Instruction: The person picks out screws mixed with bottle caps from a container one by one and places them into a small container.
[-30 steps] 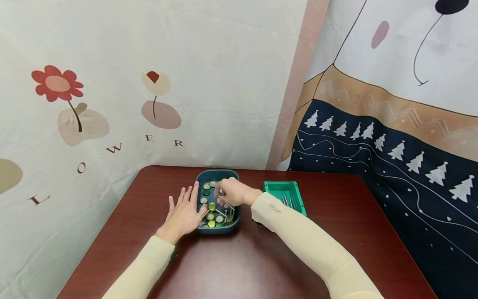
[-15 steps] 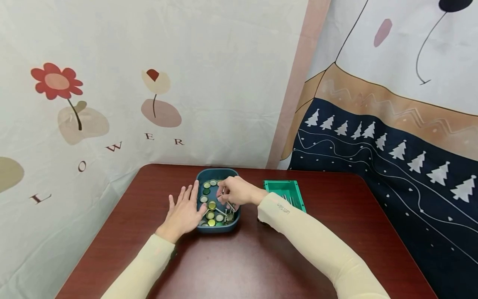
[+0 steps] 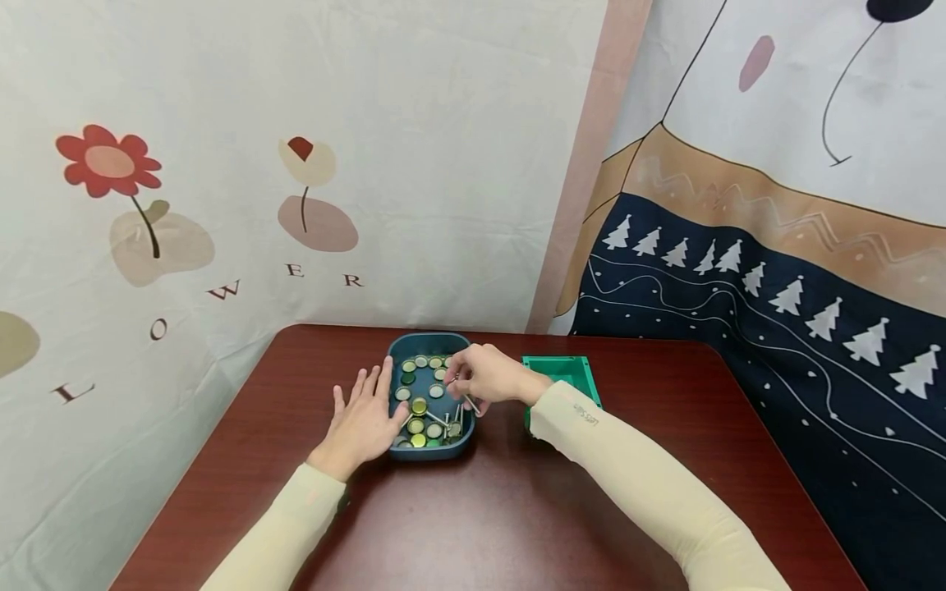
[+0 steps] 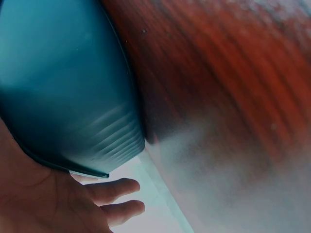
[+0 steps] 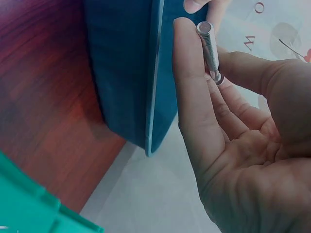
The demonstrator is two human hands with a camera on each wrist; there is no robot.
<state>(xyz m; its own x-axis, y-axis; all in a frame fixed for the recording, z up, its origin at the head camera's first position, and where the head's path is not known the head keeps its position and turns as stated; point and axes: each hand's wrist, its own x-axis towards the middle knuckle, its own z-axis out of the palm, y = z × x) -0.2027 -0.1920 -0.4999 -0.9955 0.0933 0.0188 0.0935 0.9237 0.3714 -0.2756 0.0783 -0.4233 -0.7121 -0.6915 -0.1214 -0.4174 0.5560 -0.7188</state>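
A dark blue plastic tray (image 3: 431,453) holds several bottle caps (image 3: 419,407) and, near its front right, several silver bolts (image 3: 456,419). My left hand (image 3: 362,423) lies along the tray's left side, fingers straight and spread, thumb over the rim; the left wrist view shows the palm against the tray's outer wall (image 4: 68,73). My right hand (image 3: 491,377) is over the tray's right rim and pinches a silver bolt (image 5: 210,51) between thumb and fingers. In the right wrist view the bolt has a flat round end and ridges near it.
A green open box (image 3: 572,368) stands right of the tray, partly hidden by my right sleeve (image 3: 613,460). All rests on a reddish-brown table (image 3: 473,525). Printed cloth (image 3: 443,164) hangs behind the far table edge.
My right hand has moved right, from over the tray's middle to its right rim, carrying the bolt. Caps it covered now show. The left hand stays in place.
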